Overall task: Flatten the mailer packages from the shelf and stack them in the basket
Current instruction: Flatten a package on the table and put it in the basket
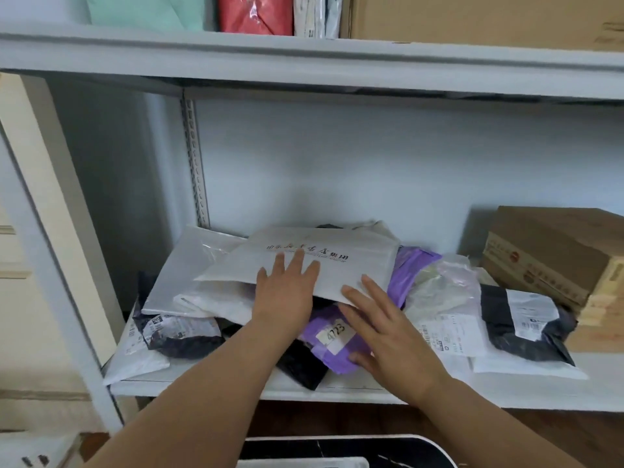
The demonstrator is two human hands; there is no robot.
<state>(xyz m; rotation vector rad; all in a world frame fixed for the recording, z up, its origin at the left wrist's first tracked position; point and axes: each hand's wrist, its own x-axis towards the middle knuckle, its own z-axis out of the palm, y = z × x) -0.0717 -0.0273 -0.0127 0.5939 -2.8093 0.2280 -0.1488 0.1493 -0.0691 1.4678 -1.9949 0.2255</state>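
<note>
basket (337, 444): 6 o'clock, nearest me, only the rim in frame. I can't see any mailers stacked in it.
right hand (388, 329): fingers straight, lying across the purple mailer (332, 336) labelled 4723, fingertips at the white mailer's near edge. Grasping nothing.
left hand (287, 285): flat, palm down, pressing the white mailer (304, 261) that tops the pile. Released, not clenched.
shelf (540, 386): pile sits centre, 12 o'clock from the hands; black mailers (526, 319) at 3 and 9 o'clock.
cardboard box (553, 251): 2 o'clock, far back.
progress: I judge it early. Flattening first piece, whole pile left.
</note>
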